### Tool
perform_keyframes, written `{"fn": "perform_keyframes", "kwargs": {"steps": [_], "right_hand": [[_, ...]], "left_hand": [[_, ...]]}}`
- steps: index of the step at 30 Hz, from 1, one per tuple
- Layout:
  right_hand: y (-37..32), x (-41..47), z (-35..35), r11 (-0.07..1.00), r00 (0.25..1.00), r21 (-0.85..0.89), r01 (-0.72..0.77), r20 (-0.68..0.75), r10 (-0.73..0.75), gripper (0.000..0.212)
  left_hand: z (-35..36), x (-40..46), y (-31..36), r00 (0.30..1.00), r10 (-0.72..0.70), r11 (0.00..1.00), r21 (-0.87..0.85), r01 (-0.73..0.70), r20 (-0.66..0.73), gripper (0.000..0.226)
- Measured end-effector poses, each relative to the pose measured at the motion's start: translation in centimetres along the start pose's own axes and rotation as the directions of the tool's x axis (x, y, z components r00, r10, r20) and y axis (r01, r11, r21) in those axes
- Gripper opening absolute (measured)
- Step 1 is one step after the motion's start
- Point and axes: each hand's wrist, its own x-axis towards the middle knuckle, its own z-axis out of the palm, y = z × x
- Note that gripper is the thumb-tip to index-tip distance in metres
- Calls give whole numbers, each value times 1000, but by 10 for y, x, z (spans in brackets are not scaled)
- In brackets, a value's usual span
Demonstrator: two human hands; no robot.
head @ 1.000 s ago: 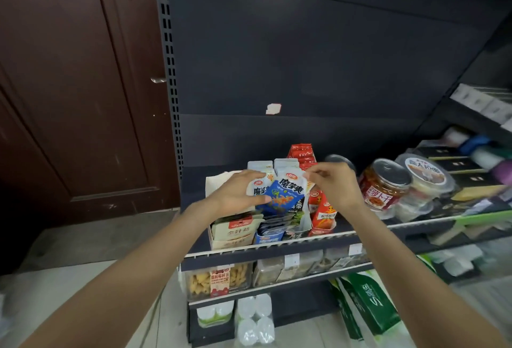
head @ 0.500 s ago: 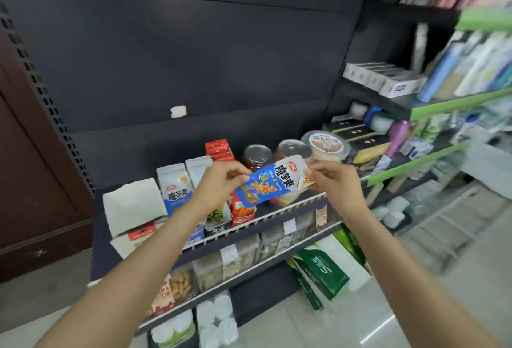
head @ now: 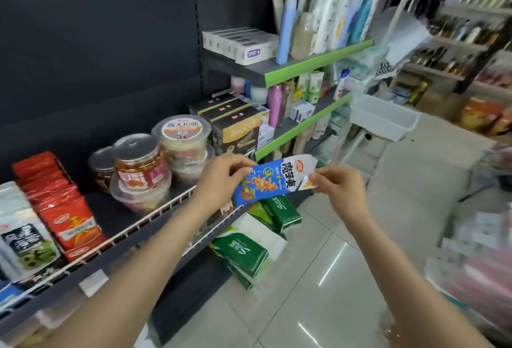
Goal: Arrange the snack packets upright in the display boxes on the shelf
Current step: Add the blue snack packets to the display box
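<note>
Shelf [head: 155,216] at 9 o'clock; blue packet [head: 273,180] lies long-axis 8-to-2, pinched by left hand [head: 221,181] and right hand [head: 336,185].

A blue-and-white foil snack packet [head: 273,180] lies crosswise between the left hand [head: 221,178] and the right hand [head: 336,185], out in front of the dark wire-edged shelf [head: 155,213]. On that shelf, red foil packets [head: 65,209] stand at the left, with clear plastic jars [head: 141,163] to their right. Green boxes [head: 241,256] lie on the floor below.
</note>
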Motion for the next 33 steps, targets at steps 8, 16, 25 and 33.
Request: {"fn": "perform_keyframes", "kwargs": {"steps": [8,16,25,33], "right_hand": [[60,83,-79,997,987,0,-78,-139,77,10],[101,229,-137,990,967,-13,-140,-218,134,19],[153,359,-200,977,916,101,-187,-342,211,21],[236,491,-288,969,894,102,-225,-374,247,17]], "left_hand": [[108,123,28,990,53,986,-162,-31,134,18],[207,290,28,973,37,962,-270,27,229,22],[308,445,49,943,106,962,-272,-17,316,16],[439,576,77,932,73,960,-279,32,355,13]]}}
